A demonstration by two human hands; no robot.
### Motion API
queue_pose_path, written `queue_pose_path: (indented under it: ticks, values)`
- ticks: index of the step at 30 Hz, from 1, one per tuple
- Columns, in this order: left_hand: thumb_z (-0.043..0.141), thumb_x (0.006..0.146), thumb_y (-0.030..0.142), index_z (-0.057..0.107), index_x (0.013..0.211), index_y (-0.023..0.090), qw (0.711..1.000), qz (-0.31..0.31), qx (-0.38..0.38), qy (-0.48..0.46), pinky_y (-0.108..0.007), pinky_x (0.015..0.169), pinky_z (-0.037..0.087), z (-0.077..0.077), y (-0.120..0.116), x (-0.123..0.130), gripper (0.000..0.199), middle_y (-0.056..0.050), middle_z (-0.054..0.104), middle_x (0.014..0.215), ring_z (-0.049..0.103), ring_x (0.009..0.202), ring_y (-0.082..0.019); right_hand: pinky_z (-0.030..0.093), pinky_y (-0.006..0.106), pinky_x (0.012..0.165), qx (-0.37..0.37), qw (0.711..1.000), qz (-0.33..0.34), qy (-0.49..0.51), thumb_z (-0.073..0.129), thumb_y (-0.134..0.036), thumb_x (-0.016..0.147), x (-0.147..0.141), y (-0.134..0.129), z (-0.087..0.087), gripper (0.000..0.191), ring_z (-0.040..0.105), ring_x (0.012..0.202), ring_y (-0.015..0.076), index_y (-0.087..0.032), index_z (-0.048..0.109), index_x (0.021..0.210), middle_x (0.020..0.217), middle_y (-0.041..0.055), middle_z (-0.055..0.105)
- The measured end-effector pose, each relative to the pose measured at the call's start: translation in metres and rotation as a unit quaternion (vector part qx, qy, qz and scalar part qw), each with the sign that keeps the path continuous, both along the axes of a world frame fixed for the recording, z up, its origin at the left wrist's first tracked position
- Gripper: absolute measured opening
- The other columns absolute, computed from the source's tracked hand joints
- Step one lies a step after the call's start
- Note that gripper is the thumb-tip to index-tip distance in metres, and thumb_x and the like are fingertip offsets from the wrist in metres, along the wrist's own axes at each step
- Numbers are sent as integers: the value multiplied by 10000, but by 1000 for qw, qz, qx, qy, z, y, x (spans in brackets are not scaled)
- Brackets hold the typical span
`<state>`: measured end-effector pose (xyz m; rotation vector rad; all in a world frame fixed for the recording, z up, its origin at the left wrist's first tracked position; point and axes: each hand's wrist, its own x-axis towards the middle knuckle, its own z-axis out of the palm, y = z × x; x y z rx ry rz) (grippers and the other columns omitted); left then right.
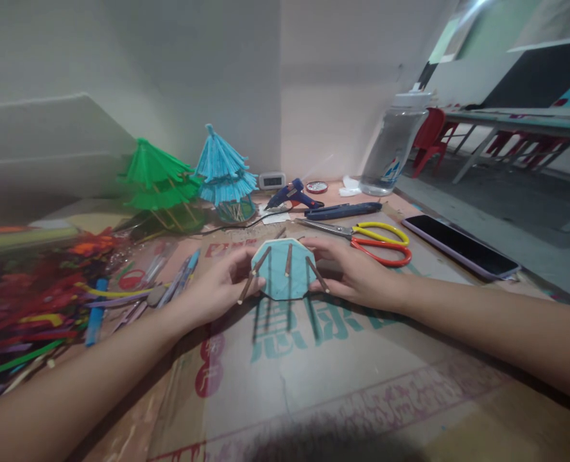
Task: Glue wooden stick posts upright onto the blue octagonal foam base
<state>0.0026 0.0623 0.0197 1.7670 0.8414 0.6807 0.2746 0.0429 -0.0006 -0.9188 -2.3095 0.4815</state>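
Observation:
Between my two hands is a small light-blue many-sided disc with several thin brown sticks standing out from it. My left hand grips its left edge, thumb in front and fingers behind. On the other side, my right hand pinches the right edge in the same way. The disc is tilted so its blue face shows, above a printed cardboard sheet. Fingertips behind the disc are hidden.
Behind stand a green pavilion model, a blue one, a glue gun and a water bottle. Scissors, a dark-blue cutter and a phone lie to the right. Colourful craft pieces crowd the left.

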Motion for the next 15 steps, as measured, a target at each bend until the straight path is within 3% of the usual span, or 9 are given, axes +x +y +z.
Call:
queue_pose_path:
  ticks: [9, 15]
  values:
    - [708, 837, 394, 629, 1244, 196, 1000, -16, 11, -8, -387, 955, 518, -5, 3, -2, 460, -91, 700, 1189, 637, 1113, -268, 522, 440, 1027, -10, 1000, -3, -4, 689, -377, 904, 0, 2, -1, 678, 658, 1181, 273, -246, 373, 1489, 1375, 118, 617]
    - [709, 835, 365, 603, 1316, 198, 999, -18, 35, -16, -431, 995, 504, -14, 8, -4, 520, -112, 698, 1217, 633, 1148, -287, 557, 418, 974, -55, 998, -3, 10, 674, -359, 920, 1, 4, -6, 693, 678, 1154, 262, -261, 336, 1516, 1340, 115, 649]
